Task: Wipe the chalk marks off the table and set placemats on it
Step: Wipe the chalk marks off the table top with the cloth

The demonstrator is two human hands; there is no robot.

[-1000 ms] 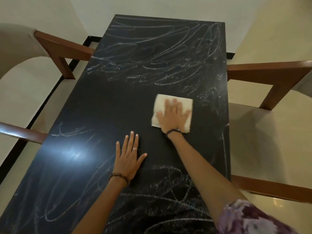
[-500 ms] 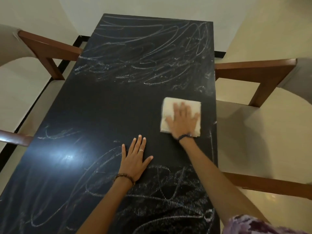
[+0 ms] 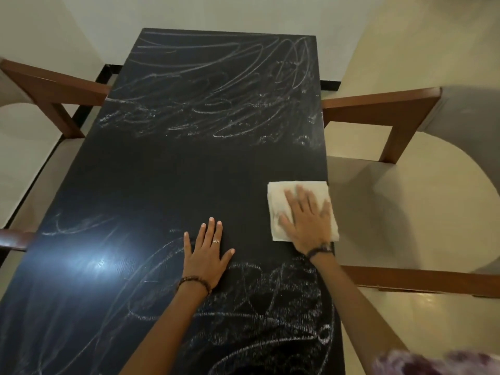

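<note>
On the black counter (image 3: 189, 171), right hand (image 3: 308, 220) presses flat, fingers straight, on a folded white cloth (image 3: 278, 201) at the right edge. Left hand (image 3: 207, 255) lies flat on bare counter beside it, fingers spread, grasping nothing. Chalk marks (image 3: 216, 104) cover far end and near end; middle band wiped dark. Wooden chair (image 3: 392, 109) at right.

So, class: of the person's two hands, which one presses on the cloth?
The right hand, lying flat on the white cloth at the table's right edge; the left hand rests on bare tabletop.
</note>
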